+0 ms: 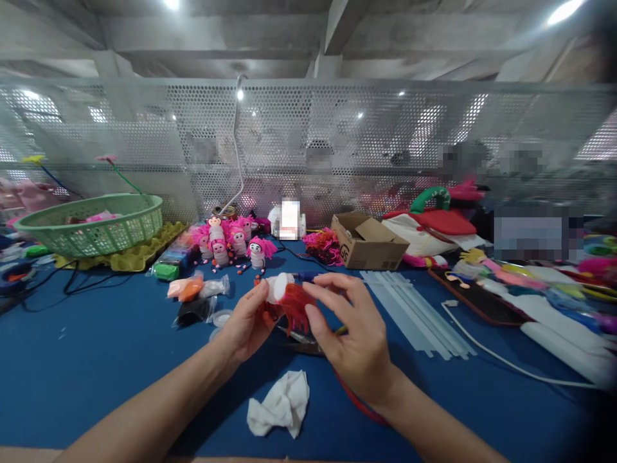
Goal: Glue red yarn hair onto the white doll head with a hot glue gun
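My left hand [253,320] grips a small doll [278,288] with a white round end and red-orange yarn hair [295,307]. The hair hangs toward the right, and part of the doll is hidden by my fingers. My right hand [354,318] is beside the yarn with its fingers spread and bent; the fingertips are at the strands. Under the hands lies a dark tool, mostly covered. A crumpled white tissue [280,405] rests on the blue table [120,386] in front of me. Left of my left hand are small packets of orange and pale clay [193,287].
Several pink-haired dolls [219,241] stand at the back. A green basket [96,225] sits on a yellow egg tray [139,251] at left. Behind my right hand are red-pink yarn [322,247] and a cardboard box [370,241]. Translucent sticks [417,312] and a white cable [501,366] lie at right.
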`<state>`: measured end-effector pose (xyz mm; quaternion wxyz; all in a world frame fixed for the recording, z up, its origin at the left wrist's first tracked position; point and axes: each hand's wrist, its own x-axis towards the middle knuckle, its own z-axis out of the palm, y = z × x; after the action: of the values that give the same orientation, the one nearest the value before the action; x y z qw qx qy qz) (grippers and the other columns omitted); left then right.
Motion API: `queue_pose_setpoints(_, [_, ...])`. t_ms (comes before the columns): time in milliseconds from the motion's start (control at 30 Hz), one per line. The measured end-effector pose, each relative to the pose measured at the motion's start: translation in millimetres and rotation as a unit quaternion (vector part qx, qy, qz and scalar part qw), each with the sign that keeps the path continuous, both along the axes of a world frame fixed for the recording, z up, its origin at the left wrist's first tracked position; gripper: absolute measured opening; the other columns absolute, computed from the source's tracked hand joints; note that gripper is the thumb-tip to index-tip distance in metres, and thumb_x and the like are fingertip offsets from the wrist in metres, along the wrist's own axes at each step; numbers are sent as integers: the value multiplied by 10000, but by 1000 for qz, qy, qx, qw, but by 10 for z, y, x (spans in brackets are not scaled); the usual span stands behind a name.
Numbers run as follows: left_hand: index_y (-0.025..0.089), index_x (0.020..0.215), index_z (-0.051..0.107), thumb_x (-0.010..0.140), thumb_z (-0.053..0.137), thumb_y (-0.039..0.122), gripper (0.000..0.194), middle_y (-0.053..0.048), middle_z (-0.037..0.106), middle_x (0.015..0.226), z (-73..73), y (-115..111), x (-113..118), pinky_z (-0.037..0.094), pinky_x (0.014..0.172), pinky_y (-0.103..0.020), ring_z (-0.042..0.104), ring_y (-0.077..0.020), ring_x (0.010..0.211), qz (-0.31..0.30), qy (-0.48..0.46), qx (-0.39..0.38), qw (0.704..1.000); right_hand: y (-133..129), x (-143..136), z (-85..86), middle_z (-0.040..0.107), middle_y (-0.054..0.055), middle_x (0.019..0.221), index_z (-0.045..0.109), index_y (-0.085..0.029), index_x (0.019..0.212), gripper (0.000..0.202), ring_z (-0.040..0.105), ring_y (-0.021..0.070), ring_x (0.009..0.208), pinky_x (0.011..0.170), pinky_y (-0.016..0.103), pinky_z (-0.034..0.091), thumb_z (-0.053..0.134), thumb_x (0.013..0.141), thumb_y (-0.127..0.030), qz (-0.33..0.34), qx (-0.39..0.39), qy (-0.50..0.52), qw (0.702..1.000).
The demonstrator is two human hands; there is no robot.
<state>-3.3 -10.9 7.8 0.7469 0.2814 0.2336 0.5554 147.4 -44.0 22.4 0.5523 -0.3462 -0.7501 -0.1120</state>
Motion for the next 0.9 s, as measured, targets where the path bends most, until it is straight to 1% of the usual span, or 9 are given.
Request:
queue_pose_setpoints(67, [110,810,652,659,677,291,238,-33,674,759,-11,5,0,459,616,-183,598,-102,661,2,-4,6,1000,16,-2,-1,548,91,948,607,-192,983,253,525,201,889,746,375,460,529,755,-115,17,-22,41,999])
queue_pose_setpoints(200, [126,799,650,608,716,297,265,-13,668,752,-23,2,2,449,599,-173,588,-91,655,1,-1,13,1000,33,-4,-15,539,92,949,606,-177,966,236,521,196,898,736,361,469,528,756,-102,47,-35,42,997])
queue_pose_setpoints(467, [138,777,653,630,701,293,218,-12,664,726,-21,-13,8,456,606,-168,589,-86,641,-4,7,32,999,2,-22,-8,545,74,929,602,-205,926,201,526,191,889,749,376,463,525,762,-119,49,-35,41,997])
queue_pose_setpoints(567, [134,807,662,620,705,312,262,-24,666,737,-19,-10,-8,454,624,-176,587,-93,647,-9,16,44,999,17,3,30,565,70,896,585,-194,895,153,533,182,875,735,349,456,507,777,-135,56,-48,76,994])
queue_pose_setpoints(600, [131,829,664,614,707,326,293,-33,667,754,-17,-11,-19,452,629,-181,586,-98,654,-16,22,49,998,37,21,38,572,66,874,576,-190,873,122,539,175,850,715,332,456,502,784,-152,57,-68,100,991])
queue_pose_setpoints(667, [124,874,664,591,718,352,368,-54,666,786,-15,-19,-48,450,637,-195,585,-112,672,-39,33,60,997,96,66,39,583,48,795,559,-183,803,61,553,159,757,655,301,454,509,790,-214,52,-137,155,977])
queue_pose_setpoints(733, [118,915,660,569,727,364,429,-72,661,796,-16,-33,-80,448,631,-208,585,-126,678,-69,44,71,994,164,112,21,585,26,701,552,-178,719,143,555,149,670,618,288,446,520,786,-301,53,-231,193,952])
queue_pose_setpoints(800, [116,929,659,550,735,367,461,-83,656,793,-18,-51,-107,440,591,-211,579,-130,648,-99,57,89,990,217,137,-3,596,21,659,568,-172,660,244,561,150,657,628,286,438,503,791,-367,70,-308,199,928])
queue_pose_setpoints(900, [117,913,665,513,752,366,479,-92,650,797,-21,-76,-129,426,558,-213,570,-133,620,-136,81,120,980,240,120,-24,630,26,682,620,-165,657,319,566,152,690,666,284,423,463,808,-398,114,-380,173,902])
